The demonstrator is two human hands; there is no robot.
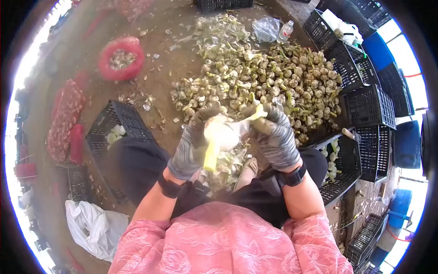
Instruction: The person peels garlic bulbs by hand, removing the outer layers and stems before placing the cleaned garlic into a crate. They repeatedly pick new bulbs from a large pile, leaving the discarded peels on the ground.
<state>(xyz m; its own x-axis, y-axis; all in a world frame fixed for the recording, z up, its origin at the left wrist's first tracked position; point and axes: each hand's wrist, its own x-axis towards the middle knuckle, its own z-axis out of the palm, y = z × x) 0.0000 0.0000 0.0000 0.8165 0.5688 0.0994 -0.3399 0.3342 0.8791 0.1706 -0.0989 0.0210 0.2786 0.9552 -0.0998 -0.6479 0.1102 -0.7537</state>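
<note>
Left hand (194, 142), right hand (276, 137) clasp garlic bulb (223, 132) — crates (123, 121) flank closely.

The garlic pile (269, 77) closes off the far middle and far right, so you have no clear reach there. A black crate (130, 119) stands hard by your left knee, and a second crate (351, 178) by your right. Bare floor (169, 59) is open to the far left, up to the red mesh sack (121, 58). Peelings (226, 166) clutter the gap between your legs.
</note>
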